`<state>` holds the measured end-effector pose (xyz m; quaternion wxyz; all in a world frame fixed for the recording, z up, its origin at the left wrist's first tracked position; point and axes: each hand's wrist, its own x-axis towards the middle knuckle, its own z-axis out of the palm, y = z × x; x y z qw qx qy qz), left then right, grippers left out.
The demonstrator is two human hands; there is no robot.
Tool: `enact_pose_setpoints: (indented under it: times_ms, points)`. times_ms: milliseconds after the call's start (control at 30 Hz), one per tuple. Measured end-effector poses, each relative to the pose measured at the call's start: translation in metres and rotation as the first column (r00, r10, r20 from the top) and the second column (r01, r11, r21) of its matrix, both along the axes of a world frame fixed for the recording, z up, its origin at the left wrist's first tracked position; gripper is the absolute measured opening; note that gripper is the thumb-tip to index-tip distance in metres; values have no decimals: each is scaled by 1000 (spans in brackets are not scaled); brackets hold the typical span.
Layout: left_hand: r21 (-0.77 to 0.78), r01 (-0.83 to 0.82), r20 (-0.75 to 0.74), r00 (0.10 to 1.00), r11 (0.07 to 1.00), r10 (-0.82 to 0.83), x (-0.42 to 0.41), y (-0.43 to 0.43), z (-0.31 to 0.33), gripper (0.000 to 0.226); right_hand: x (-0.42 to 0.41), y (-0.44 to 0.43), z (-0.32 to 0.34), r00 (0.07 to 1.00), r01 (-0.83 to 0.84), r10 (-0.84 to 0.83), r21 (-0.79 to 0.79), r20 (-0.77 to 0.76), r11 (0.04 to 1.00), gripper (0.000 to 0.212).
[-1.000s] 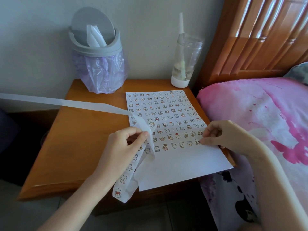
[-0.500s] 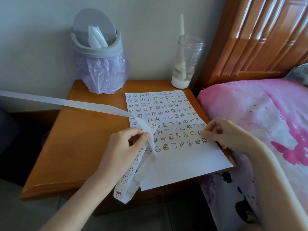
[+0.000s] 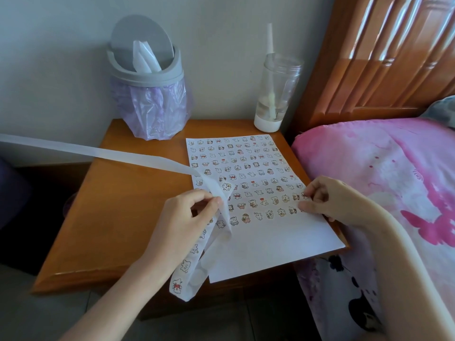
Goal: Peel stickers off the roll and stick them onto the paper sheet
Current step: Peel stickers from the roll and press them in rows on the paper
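Pale grey-white wall (image 3: 61,57) behind, plain, softly lit. Orange-brown wooden bedside table (image 3: 118,212) against wall, glossy top, rounded front edge. Just beside it on right: bed with pink floral cover (image 3: 357,156); slatted wooden headboard (image 3: 384,57) above, bright sheen on slats. Blue-grey pillow corner (image 3: 442,110) at far right edge. Grey swing-lid bin (image 3: 147,77) with purple liner at table's back left; clear jar (image 3: 278,82) with white base and straw at back right. Grey tiled floor (image 3: 22,313) below; dark shadowed gap left of table.

On the wooden counter (image 3: 118,205), the left hand (image 3: 183,217) pinches the sticker strip (image 3: 187,264) over the left edge of the paper sheet (image 3: 270,244). The right hand (image 3: 330,200), loosely curled, touches the sheet's right edge beside the lowest rows of stickers (image 3: 269,214).
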<state>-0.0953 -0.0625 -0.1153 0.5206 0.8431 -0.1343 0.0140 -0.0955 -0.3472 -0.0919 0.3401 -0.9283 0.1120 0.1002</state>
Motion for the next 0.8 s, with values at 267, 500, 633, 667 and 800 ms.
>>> enact_pose_setpoints:
  times_ms: [267, 500, 633, 667, 800]
  points:
    - [-264, -21, -119, 993, 964, -11, 0, 1, 11, 16, -4, 59, 19, 896, -181, 90, 172, 435, 968, 6]
    - [-404, 0, -109, 993, 915, -47, 1, 6, 21, 23, -5, 107, 16, 928, -329, 171, 514, 331, 792, 17]
    - [-413, 5, -96, 994, 911, -49, 2, 4, 21, 23, -4, 108, 16, 937, -325, 161, 610, 309, 723, 16]
    - [-407, 4, -92, 995, 914, -45, 2, 4, 21, 24, -5, 108, 16, 935, -333, 164, 623, 314, 708, 16]
    - [-397, -2, -111, 993, 918, -46, -1, 3, 21, 30, -5, 108, 16, 935, -328, 145, 635, 324, 699, 13]
